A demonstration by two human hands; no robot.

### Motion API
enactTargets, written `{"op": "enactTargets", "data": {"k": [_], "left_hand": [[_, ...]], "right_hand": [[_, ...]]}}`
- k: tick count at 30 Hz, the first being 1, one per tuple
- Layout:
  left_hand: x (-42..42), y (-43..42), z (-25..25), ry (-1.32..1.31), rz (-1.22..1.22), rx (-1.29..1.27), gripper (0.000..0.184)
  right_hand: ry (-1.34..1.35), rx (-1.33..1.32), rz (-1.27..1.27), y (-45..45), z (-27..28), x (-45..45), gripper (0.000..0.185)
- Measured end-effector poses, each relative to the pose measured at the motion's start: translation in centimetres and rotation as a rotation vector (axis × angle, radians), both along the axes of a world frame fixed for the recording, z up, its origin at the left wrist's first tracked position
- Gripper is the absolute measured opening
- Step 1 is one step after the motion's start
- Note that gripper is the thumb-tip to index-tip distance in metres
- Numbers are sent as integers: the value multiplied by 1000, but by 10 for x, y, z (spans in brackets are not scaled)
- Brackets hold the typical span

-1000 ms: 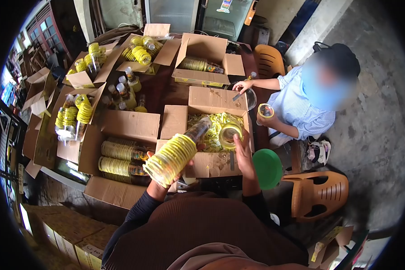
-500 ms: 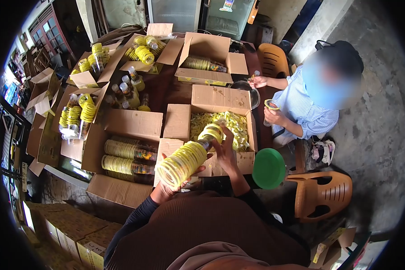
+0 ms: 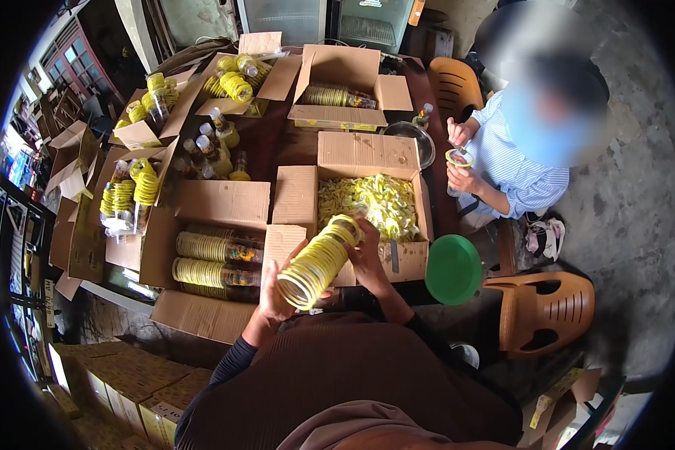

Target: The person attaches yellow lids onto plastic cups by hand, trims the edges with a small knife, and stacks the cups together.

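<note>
A long stack of clear cups with yellow rims lies slanted between my hands, its open end toward my body. My left hand holds the lower end from the left side. Around the upper end, my right hand is closed, its fingers partly behind the rims. Just beyond the stack, an open cardboard box is full of yellow and white pieces. Left of my hands, another open box holds several similar stacks lying on their sides.
At the right, a co-worker in a striped shirt holds a cup. Near the table's right edge are a green round lid or basin and a metal bowl. An orange chair stands at the lower right; bottles stand at the back left.
The separate cup in my right hand has joined the upper end of the stack, and my right hand has come in toward my left. The co-worker's two hands have come together at their cup.
</note>
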State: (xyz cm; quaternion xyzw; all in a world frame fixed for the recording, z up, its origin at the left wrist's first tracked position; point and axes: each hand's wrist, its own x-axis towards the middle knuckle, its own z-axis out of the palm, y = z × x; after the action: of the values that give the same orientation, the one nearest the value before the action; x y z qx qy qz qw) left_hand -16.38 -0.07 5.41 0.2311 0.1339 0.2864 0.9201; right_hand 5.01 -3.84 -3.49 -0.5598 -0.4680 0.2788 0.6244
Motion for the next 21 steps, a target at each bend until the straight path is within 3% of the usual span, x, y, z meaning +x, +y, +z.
{"op": "enactTargets", "data": {"k": [1, 3, 4, 6, 8, 9, 11, 15, 17, 21], "left_hand": [[-1, -1, 4, 4, 0, 1, 94], [-1, -2, 9, 189, 91, 202, 90], [7, -1, 1, 273, 263, 276, 88], [5, 1, 3, 285, 267, 279, 89], [1, 1, 7, 341, 243, 266, 92], [0, 0, 9, 345, 241, 266, 92], [2, -1, 13, 347, 222, 314, 97], [0, 2, 15, 355, 201, 261, 107], [0, 5, 13, 424, 194, 292, 112], [-1, 8, 26, 378, 9, 534, 116]], "right_hand": [[-184, -7, 4, -1, 9, -4, 60], [-86, -7, 40, -2, 14, -10, 62], [-76, 25, 62, -2, 11, -9, 67], [-62, 53, 88, -4, 9, -7, 72], [26, 8, 194, -6, 11, -5, 91], [30, 9, 192, -9, 21, -9, 91], [271, -31, 297, -14, 44, -15, 107], [246, -128, 286, -21, 32, -15, 110], [409, -83, 274, -26, 29, -20, 108], [461, -42, 223, -39, 29, -21, 100]]}}
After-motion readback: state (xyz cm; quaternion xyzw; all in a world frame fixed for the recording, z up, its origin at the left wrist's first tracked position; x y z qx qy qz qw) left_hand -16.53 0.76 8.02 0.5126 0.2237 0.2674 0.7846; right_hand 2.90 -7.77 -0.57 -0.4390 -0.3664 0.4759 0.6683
